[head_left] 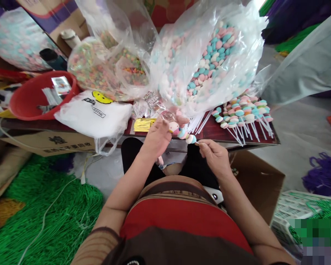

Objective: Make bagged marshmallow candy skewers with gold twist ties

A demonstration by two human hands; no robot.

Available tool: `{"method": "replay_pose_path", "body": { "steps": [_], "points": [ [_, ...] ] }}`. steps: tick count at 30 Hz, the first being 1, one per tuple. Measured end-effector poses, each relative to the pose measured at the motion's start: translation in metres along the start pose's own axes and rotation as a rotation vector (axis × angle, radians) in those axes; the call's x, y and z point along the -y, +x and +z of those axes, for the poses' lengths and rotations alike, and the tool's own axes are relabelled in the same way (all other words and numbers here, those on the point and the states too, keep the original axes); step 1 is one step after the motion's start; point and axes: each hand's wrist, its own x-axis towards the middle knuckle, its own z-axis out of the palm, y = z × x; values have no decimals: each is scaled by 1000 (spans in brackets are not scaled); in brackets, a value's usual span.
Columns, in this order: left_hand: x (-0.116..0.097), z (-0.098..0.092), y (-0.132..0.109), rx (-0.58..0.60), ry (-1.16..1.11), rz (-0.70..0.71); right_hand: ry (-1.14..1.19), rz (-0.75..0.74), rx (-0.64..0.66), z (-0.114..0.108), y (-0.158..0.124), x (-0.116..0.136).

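A marshmallow skewer (182, 133) in pink, white, yellow and blue lies across the space between my hands, over the table's front edge. My right hand (215, 156) pinches the end of its stick. At the skewer's other end, my left hand (160, 135) is closed on a clear plastic wrapper (168, 115) around the top marshmallow; how far the wrapper reaches is unclear. Behind my left hand lies a stack of yellow twist ties (143, 125). White sticks (200, 123) sit just beyond the skewer. Finished-looking marshmallow skewers (244, 112) are piled at the right.
A large clear bag of marshmallows (209, 62) and bags of small coloured candies (107, 70) fill the table's back. At left stand a white plastic bag (96, 114) and a red basin (24, 101). Below right is an open cardboard box (256, 180); green strands (52, 206) cover the floor left.
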Motion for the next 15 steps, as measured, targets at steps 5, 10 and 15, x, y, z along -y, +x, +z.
{"method": "replay_pose_path", "body": {
  "steps": [5, 10, 15],
  "points": [
    [23, 16, 1, -192, 8, 93, 96, 43, -22, 28, -7, 1],
    [37, 13, -2, -169, 46, 129, 292, 89, -29, 49, -6, 8],
    [14, 1, 1, 46, -20, 76, 386, 108, 53, 45, -2, 13]
  ]
}}
